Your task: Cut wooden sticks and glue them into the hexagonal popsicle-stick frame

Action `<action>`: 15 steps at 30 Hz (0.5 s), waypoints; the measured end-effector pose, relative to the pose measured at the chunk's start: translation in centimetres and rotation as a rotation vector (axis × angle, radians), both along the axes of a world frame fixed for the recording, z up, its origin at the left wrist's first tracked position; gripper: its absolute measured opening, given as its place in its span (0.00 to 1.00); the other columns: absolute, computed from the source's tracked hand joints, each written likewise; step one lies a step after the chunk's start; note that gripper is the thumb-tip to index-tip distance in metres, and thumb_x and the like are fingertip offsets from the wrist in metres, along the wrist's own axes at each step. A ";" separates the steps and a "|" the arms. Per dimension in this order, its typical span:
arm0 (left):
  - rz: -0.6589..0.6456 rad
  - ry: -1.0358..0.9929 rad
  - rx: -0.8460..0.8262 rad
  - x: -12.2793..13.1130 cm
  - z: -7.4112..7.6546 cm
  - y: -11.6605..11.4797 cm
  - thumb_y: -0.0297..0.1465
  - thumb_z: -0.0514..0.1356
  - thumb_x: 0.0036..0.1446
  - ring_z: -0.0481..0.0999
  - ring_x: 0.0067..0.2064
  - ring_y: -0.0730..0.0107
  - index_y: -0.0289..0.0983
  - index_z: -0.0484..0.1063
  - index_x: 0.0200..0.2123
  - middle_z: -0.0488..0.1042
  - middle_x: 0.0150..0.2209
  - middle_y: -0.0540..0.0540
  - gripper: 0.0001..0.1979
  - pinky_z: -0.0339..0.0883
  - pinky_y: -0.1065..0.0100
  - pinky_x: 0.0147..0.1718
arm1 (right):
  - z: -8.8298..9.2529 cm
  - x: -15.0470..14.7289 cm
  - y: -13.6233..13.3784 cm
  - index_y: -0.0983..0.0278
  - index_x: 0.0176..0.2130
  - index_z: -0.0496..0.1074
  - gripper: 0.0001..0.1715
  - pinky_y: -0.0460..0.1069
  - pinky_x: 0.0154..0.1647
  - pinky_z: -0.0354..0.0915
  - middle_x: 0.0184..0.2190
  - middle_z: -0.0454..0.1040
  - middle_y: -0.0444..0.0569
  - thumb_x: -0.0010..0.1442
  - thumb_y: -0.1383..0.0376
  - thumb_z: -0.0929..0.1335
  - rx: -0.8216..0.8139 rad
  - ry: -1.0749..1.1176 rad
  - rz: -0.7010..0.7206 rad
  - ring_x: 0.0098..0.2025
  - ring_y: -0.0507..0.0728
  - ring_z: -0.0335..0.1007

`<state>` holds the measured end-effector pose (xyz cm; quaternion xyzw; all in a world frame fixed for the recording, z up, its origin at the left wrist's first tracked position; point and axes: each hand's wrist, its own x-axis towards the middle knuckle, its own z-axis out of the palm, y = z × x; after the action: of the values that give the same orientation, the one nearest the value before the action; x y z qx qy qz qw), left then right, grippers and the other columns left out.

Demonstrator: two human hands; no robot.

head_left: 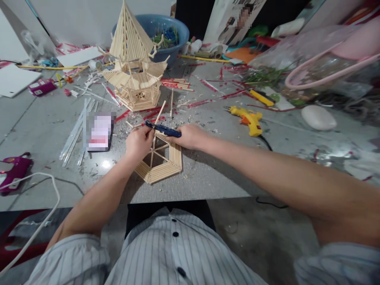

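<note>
My left hand point(139, 141) pinches a thin wooden stick point(160, 112) that slants up and away from me. My right hand point(191, 136) is wrapped round a dark blue hand tool point(166, 130), whose far end meets the stick at my left fingertips; its exact kind is unclear. Below both hands, a hexagonal stick frame point(162, 170) with spokes lies flat on the table, its far side partly covered. A pagoda model point(136, 85) built of similar sticks stands upright farther back. One loose stick point(171, 103) lies just beyond the tool.
A phone point(100, 132) lies left of my hands beside clear glue sticks point(75, 134). To the right are a yellow glue gun point(247, 120), a yellow-handled cutter point(261, 97) and a white oval object point(318, 117). A blue basin point(175, 35) sits behind the pagoda. Scraps litter the grey table point(204, 178).
</note>
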<state>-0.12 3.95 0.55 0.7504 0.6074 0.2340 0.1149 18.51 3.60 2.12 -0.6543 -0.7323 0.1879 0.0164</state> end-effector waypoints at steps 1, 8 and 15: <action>0.011 0.024 0.006 0.0 0.0 0.0 0.36 0.51 0.60 0.72 0.36 0.63 0.37 0.77 0.33 0.76 0.30 0.42 0.15 0.54 0.66 0.29 | -0.2 0.0 0.0 0.63 0.31 0.76 0.30 0.49 0.26 0.54 0.29 0.75 0.55 0.55 0.42 0.62 -0.002 0.013 -0.011 0.33 0.60 0.72; 0.007 -0.008 -0.055 -0.4 -0.6 0.7 0.38 0.52 0.59 0.69 0.30 0.67 0.37 0.77 0.30 0.75 0.27 0.44 0.16 0.53 0.67 0.27 | -0.9 0.3 0.3 0.64 0.22 0.71 0.32 0.49 0.26 0.58 0.19 0.70 0.53 0.57 0.41 0.61 -0.081 0.129 -0.125 0.25 0.57 0.70; -0.123 -0.321 -0.206 -1.4 -0.4 0.9 0.37 0.57 0.54 0.70 0.29 0.72 0.35 0.77 0.29 0.76 0.27 0.46 0.13 0.59 0.69 0.28 | -0.7 2.8 1.1 0.64 0.33 0.73 0.35 0.54 0.33 0.64 0.31 0.76 0.57 0.52 0.36 0.63 0.102 0.043 -0.168 0.34 0.64 0.73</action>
<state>-1.48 4.81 0.16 0.7233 0.5552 0.2799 0.3005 21.31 4.71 1.45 -0.7076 -0.6829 0.1625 0.0812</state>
